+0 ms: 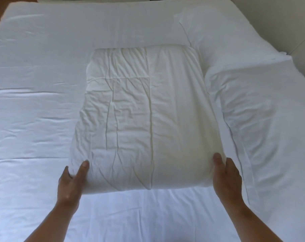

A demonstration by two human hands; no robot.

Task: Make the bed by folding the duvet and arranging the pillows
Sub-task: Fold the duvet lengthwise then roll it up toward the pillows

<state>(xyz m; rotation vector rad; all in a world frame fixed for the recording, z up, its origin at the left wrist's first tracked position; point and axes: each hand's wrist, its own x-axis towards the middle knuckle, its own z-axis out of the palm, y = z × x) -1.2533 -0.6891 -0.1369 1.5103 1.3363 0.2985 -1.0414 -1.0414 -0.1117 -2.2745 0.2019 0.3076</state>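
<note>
As both stretch forward | left hand (73, 182) grips duvet (148, 119) corner | right hand (227, 177) likewise

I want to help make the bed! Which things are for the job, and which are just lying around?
For the job: folded duvet, near pillow, far pillow, left hand, right hand.
Just there: bed sheet, wall.

Both bare arms reach forward from the bottom of the view, one on each side. The left hand (72, 182) holds the near left corner of the folded duvet (148, 110), with its thumb lying on top and its fingers tucked out of sight. The right hand (227, 179) holds the near right corner the same way, thumb on top.
</note>
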